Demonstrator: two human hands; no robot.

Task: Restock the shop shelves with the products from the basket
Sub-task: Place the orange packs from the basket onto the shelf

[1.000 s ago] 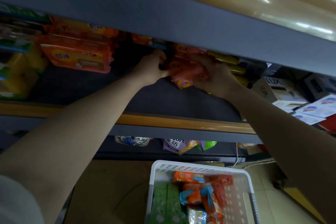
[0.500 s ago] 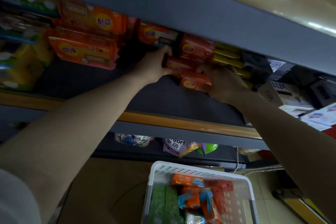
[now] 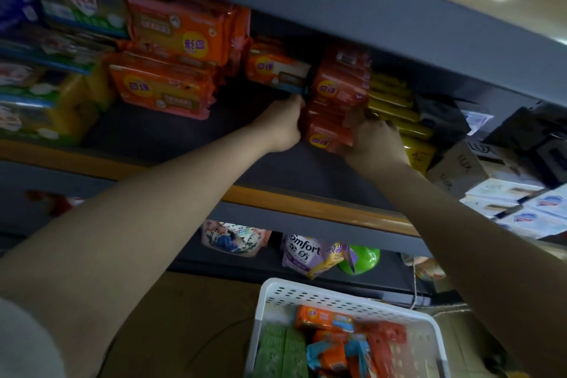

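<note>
Both my arms reach up into a dark grey shelf [image 3: 190, 138]. A stack of red-orange packs [image 3: 333, 115] stands at the shelf's middle, and my left hand [image 3: 283, 124] presses its left side while my right hand [image 3: 372, 135] grips its right side. The lowest pack of that stack sits between my two hands. Below, a white perforated basket [image 3: 334, 293] holds several orange, red, blue and green packs [image 3: 325, 319].
Larger orange packs [image 3: 165, 86] and green and yellow packs [image 3: 46, 95] fill the shelf's left. Yellow packs [image 3: 395, 104] and white soap boxes [image 3: 478, 169] lie right of the stack. A purple softener pouch [image 3: 303, 255] hangs on the lower shelf. The upper shelf's underside is close overhead.
My hands have carried the red-orange packs deeper into the shelf and up against the stack. The view has tilted, showing more of the shelf's left side.
</note>
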